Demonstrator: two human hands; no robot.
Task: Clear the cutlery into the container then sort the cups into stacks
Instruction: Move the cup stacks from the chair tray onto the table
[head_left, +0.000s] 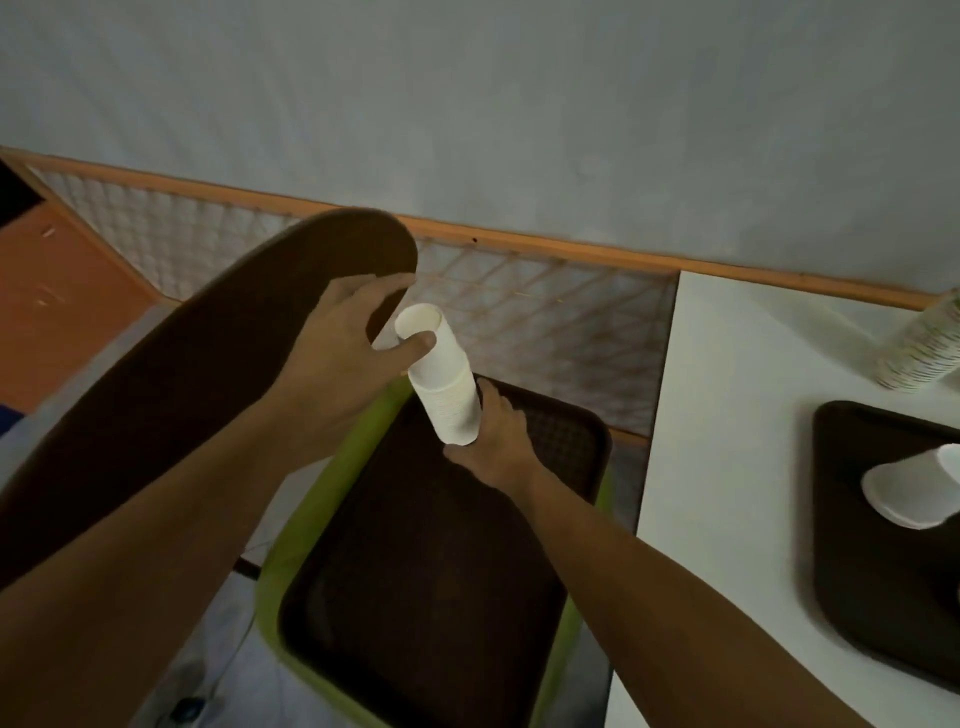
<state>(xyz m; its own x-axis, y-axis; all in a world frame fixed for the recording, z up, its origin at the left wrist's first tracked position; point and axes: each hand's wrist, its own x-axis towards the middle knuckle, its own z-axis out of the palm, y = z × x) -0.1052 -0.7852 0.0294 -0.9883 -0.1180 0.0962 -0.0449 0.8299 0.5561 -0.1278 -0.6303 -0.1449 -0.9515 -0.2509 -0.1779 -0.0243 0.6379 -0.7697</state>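
From the head camera, the right hand (493, 441) is clamped around the base of a white cup stack (444, 379), held tilted above a brown tray (415, 571) on a green bin (332, 483). The left hand (343, 348) grips a raised tray (171, 364), its thumb touching the stack's top cup. Another cup (909, 488) lies on the desk (727, 415) tray.

Dim, flat indoor light, soft motion blur throughout — wide-angle bending at edges
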